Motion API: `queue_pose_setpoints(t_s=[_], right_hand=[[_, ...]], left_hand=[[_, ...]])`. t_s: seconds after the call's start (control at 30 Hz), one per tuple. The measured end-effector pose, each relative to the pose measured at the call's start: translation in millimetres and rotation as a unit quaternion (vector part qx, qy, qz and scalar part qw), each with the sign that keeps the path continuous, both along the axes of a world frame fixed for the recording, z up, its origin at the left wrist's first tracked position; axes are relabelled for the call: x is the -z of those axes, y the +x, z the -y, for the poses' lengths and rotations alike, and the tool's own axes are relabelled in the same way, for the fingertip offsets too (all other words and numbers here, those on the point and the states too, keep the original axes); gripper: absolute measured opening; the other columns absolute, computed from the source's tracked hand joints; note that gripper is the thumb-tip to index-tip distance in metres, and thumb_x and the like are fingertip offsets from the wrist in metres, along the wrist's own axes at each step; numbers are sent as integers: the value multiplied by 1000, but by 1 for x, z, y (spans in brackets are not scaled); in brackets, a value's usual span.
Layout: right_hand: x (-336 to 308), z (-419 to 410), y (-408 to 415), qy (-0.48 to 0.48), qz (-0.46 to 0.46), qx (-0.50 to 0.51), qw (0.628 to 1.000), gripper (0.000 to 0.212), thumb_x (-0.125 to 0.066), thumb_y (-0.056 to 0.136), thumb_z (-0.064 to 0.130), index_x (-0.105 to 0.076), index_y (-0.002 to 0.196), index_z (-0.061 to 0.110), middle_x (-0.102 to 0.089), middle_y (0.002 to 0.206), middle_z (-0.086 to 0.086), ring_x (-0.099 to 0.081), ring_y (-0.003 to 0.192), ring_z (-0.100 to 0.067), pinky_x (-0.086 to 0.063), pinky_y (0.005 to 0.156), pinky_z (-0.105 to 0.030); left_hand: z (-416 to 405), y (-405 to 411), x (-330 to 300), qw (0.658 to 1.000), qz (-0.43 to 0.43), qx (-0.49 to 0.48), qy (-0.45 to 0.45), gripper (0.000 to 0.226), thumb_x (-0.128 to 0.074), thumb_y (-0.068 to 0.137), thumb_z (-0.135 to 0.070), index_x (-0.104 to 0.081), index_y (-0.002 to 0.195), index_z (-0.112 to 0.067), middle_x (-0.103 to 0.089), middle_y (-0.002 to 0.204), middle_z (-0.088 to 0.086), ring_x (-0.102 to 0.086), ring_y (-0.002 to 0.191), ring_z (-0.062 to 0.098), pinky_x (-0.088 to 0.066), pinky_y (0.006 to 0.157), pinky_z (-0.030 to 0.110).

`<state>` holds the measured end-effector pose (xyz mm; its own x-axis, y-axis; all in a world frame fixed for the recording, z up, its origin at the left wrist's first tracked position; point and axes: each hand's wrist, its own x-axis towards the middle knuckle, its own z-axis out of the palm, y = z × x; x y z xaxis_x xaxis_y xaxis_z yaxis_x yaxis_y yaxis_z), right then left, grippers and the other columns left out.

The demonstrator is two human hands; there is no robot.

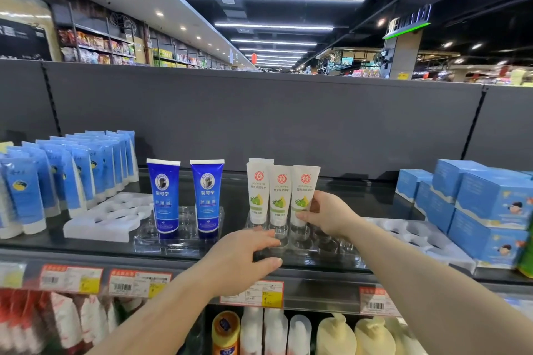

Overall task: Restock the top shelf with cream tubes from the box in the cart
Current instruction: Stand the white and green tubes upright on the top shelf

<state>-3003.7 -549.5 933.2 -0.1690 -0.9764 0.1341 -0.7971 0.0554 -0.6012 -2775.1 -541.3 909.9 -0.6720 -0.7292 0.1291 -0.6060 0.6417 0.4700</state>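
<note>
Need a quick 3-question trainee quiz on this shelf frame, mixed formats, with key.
1. True or false: the right hand holds a dark blue tube.
2. How many dark blue tubes stand in the clear tray?
3. The left hand is: A) lifting a blue box B) resting on the front of the clear tray under the white tubes C) out of view

Key: 1 false, it holds the rightmost white tube; 2 two; 3 B
</note>
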Motion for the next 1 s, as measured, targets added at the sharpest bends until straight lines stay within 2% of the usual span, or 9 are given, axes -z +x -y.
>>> queue_pose_setpoints(t_s=[0.2, 0.47, 0.6, 0.7, 0.77, 0.87, 1.0], right_hand=[[3, 1, 2, 33, -10, -6, 999, 40, -63, 93, 28, -53, 131, 21, -60, 132, 3, -58, 120, -21, -46, 101, -39], [7, 5, -3, 57, -13, 5, 998, 40, -61, 94, 34, -54, 131, 20, -61, 131, 2, -59, 114, -19, -47, 93, -32], [3, -5, -1, 44, -8, 41, 998, 50, -62, 91, 42, -52, 136, 22, -57, 137, 2, -56, 121, -21, -46, 100, -39], [-2, -29, 5, 43, -55, 91, 993, 68, -57, 92, 49, -36, 148, 17, -43, 150, -6, -45, 134, -27, -40, 107, -43], [-4, -45, 8, 51, -79, 114, 989, 70, -52, 93, 52, -32, 150, 16, -39, 153, -8, -41, 137, -29, -38, 109, -43], [-8, -77, 36, 48, -108, 135, 984, 65, -44, 96, 55, -34, 148, 17, -40, 152, -6, -36, 140, -30, -33, 114, -47], [-2, -113, 106, 36, -207, 131, 969, 59, -34, 97, 56, -42, 141, 18, -41, 150, -5, -23, 144, -31, -19, 117, -51]], left_hand=[[-4, -1, -1, 1000, 4, -6, 4, 47, -54, 95, -43, -44, 141, -38, -34, 152, -22, -28, 141, 3, -25, 114, 30], [-6, -2, -6, 999, 24, -9, 20, 48, -53, 95, -44, -43, 141, -39, -33, 152, -21, -26, 142, 4, -24, 114, 33], [-10, 0, -15, 998, 23, -14, 56, 53, -53, 95, -45, -37, 145, -38, -36, 152, -13, -34, 139, 10, -32, 109, 32], [-21, 6, -26, 999, 6, -2, 53, 56, -50, 98, -41, -30, 149, -33, -29, 156, -9, -30, 142, 12, -30, 111, 34], [-28, 10, -31, 999, -9, -2, 51, 55, -48, 99, -39, -29, 150, -31, -30, 156, -8, -29, 142, 13, -29, 111, 35], [-40, 38, -31, 998, -17, -20, 59, 54, -43, 99, -45, -28, 150, -33, -32, 155, -5, -30, 143, 16, -28, 114, 39], [-64, 105, -22, 998, 3, -57, 27, 56, -39, 99, -50, -28, 150, -31, -29, 157, -3, -24, 146, 17, -24, 118, 41]])
